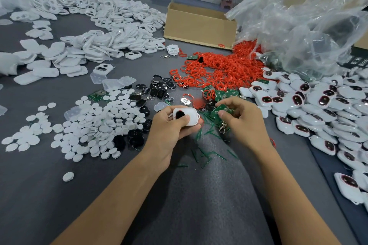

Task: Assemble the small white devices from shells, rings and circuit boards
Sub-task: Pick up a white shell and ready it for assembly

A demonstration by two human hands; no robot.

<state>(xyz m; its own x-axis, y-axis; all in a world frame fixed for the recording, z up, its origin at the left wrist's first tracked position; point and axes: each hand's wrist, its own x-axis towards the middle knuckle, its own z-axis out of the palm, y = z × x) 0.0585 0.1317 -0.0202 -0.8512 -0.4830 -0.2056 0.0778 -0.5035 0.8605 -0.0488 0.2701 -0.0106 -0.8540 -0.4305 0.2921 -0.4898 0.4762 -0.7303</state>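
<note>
While the white shell (192, 117) is gripped in the curled left hand (169, 127) at frame centre, long axis roughly horizontal, a green circuit board (220, 108) is pinched by the right hand (244, 120) just to its right, so a short leftward carry is probably needed.

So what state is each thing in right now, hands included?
left hand, gripping the white shell.
white shell, held, dark piece in its opening.
right hand, pinching a circuit board.
red rings, loose heap beside the plastic bag.
plastic bag, crumpled, lying on the table.
finished devices, closed, piled at right.
</note>
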